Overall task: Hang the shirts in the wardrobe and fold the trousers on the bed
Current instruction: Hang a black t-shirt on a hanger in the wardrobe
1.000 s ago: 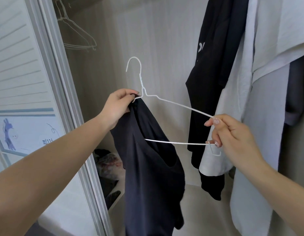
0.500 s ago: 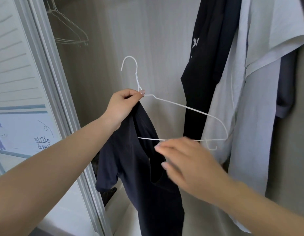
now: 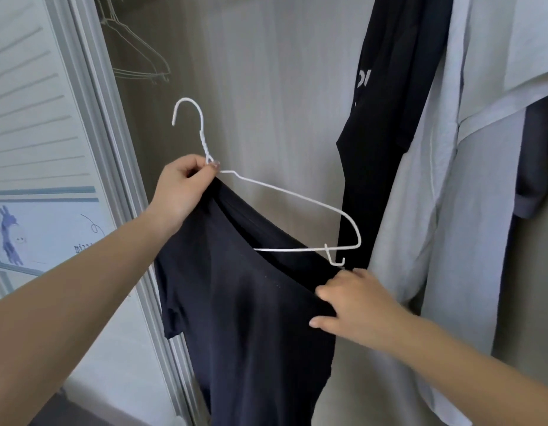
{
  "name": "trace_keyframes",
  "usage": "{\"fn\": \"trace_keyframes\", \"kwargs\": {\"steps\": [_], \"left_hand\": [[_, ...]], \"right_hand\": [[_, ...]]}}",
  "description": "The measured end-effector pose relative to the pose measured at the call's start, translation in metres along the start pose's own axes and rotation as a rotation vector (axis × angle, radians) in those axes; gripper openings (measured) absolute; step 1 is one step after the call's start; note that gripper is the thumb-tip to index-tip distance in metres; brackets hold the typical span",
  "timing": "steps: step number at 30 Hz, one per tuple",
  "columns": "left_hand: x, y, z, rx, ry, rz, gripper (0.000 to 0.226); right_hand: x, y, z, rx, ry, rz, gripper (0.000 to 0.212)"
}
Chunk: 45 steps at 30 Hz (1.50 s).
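Shirt-hanging step, mid-way. Hanger (image 3: 292, 199) neck is pinched by left hand (image 3: 182, 187), in front of the open wardrobe (image 3: 266, 72). Shirt (image 3: 251, 318) is on the left arm only; its collar is gripped by right hand (image 3: 355, 305). Next, collar must be pulled over the bare right arm.

White wire hanger (image 3: 297, 198), plain navy shirt (image 3: 251, 302), black garment with white print (image 3: 386, 118), pale grey shirt (image 3: 469, 210)

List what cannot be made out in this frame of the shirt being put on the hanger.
Head view only:
- Wardrobe rail: cut off by the top edge.
- White hanger's left shoulder: hidden by the left hand and dark shirt.
- Right hand's fingertips: buried in shirt fabric.
- Shirt hem: cut off by the bottom edge.
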<state>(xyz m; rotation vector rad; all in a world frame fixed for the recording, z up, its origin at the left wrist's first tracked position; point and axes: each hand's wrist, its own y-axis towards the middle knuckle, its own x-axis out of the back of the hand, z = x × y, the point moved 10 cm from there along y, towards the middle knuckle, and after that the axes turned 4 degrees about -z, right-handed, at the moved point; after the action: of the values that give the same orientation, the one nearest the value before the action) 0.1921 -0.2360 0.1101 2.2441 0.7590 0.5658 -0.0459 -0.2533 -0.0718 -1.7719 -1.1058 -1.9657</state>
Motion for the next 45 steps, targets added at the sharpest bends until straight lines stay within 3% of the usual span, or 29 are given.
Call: {"fn": "trace_keyframes", "kwargs": {"steps": [2, 6, 9, 17, 21, 25, 32, 39, 42, 45], "left_hand": [[-0.003, -0.002, 0.002, -0.017, 0.036, 0.014, 0.027], [-0.016, -0.008, 0.003, -0.067, 0.098, 0.066, 0.027], [-0.032, -0.019, -0.001, -0.07, 0.118, 0.103, 0.022], [-0.114, -0.064, -0.079, -0.165, -0.029, 0.291, 0.015], [-0.111, -0.06, -0.096, -0.262, -0.011, 0.251, 0.01], [-0.105, -0.058, -0.089, -0.277, 0.045, 0.259, 0.012], [-0.075, -0.044, -0.041, -0.174, 0.191, 0.191, 0.014], [-0.063, -0.038, -0.028, -0.234, 0.313, 0.08, 0.022], [-0.05, -0.03, -0.019, -0.222, 0.315, -0.031, 0.024], [-0.032, -0.013, -0.012, -0.183, 0.335, -0.183, 0.036]], "right_hand": [[0.02, -0.005, -0.013, 0.0, -0.048, -0.029, 0.034], [0.065, -0.02, -0.031, 0.025, -0.153, -0.12, 0.06], [0.097, -0.03, -0.032, 0.075, -0.187, -0.192, 0.068], [0.145, -0.013, -0.007, 0.201, -0.237, -0.262, 0.039], [0.169, -0.018, -0.016, 0.164, -0.116, -0.41, 0.043], [0.169, -0.024, -0.021, 0.151, -0.091, -0.414, 0.042], [0.171, -0.034, -0.03, 0.175, -0.098, -0.424, 0.048], [0.152, -0.034, -0.039, 0.209, -0.114, -0.31, 0.039], [0.152, -0.029, -0.045, 0.157, 0.064, -0.211, 0.022], [0.173, -0.021, -0.042, 0.109, 0.291, -0.21, 0.021]]}}
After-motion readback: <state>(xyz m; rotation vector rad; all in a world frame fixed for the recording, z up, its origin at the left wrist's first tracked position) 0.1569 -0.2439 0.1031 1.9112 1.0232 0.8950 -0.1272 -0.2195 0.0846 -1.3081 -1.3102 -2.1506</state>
